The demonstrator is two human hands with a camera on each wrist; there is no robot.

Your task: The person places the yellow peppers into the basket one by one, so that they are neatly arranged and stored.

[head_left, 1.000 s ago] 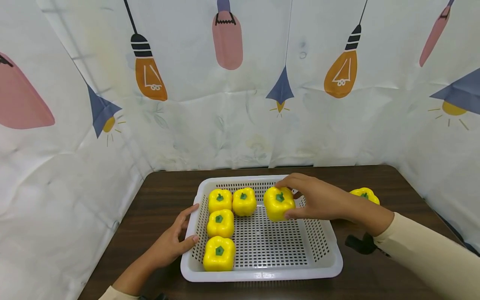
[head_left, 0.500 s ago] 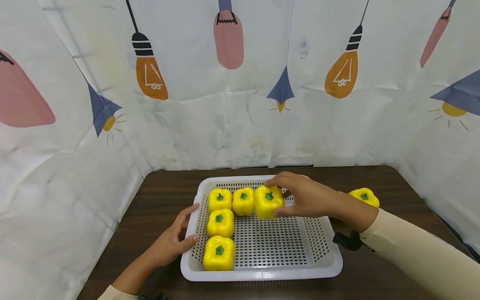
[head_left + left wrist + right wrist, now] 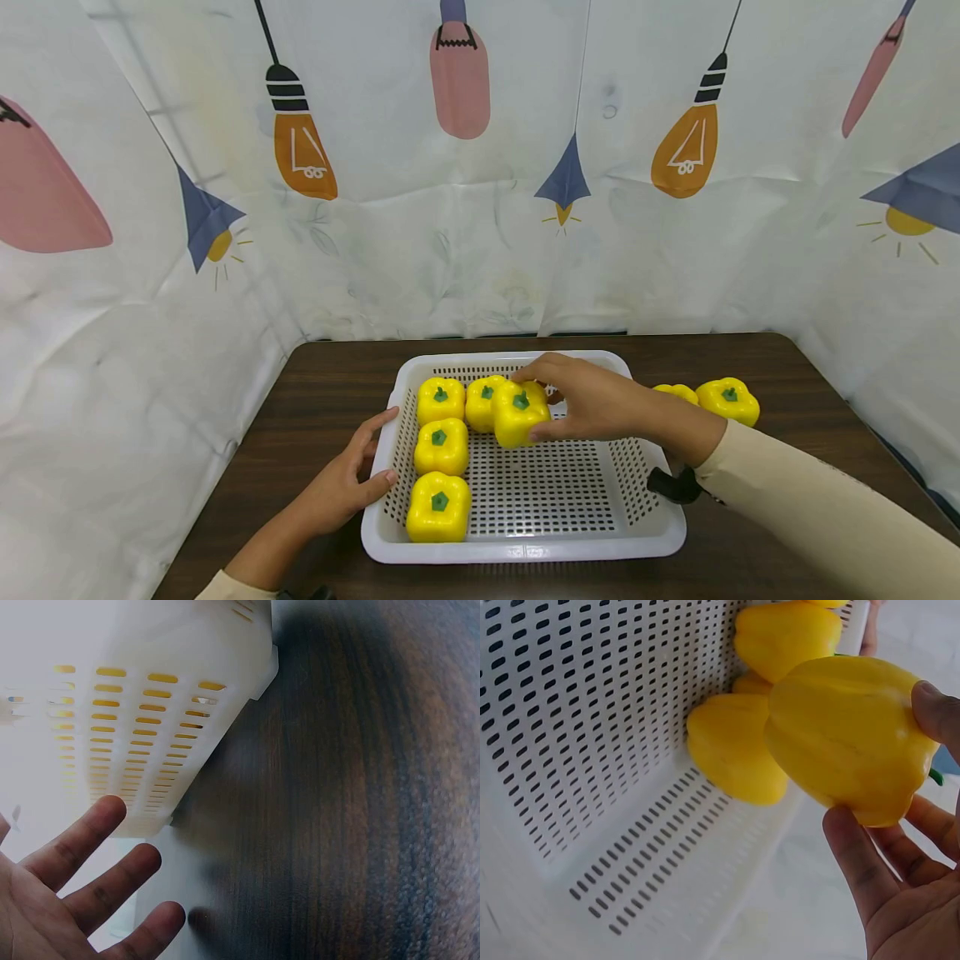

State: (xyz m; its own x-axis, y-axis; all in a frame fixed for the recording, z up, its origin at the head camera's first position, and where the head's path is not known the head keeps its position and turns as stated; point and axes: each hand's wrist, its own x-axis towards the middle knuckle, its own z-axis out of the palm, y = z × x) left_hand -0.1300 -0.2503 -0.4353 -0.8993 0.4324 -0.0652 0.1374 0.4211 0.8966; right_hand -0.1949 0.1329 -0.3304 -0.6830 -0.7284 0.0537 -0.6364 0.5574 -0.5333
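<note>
My right hand (image 3: 592, 404) grips a yellow bell pepper (image 3: 519, 419) with a green stem, thumb on one side and fingers on the other. In the right wrist view the held bell pepper (image 3: 847, 739) hangs above the basket floor, in front of the other peppers. The white perforated basket (image 3: 525, 550) holds a column of three yellow peppers (image 3: 440, 450) along its left wall, plus another pepper (image 3: 480, 406) beside the farthest one, partly covered by the held one. My left hand (image 3: 337, 487) rests its fingertips and thumb at the basket's left rim, other fingers extended.
Two more yellow peppers (image 3: 727, 400) lie on the dark wooden table (image 3: 337, 375) to the right of the basket, one partly behind my right arm. A white printed cloth (image 3: 450, 250) hangs behind and beside the table.
My right hand has carried the pepper leftward across the basket, close to the pepper at the back; it dips slightly lately. The left hand stays at the rim.
</note>
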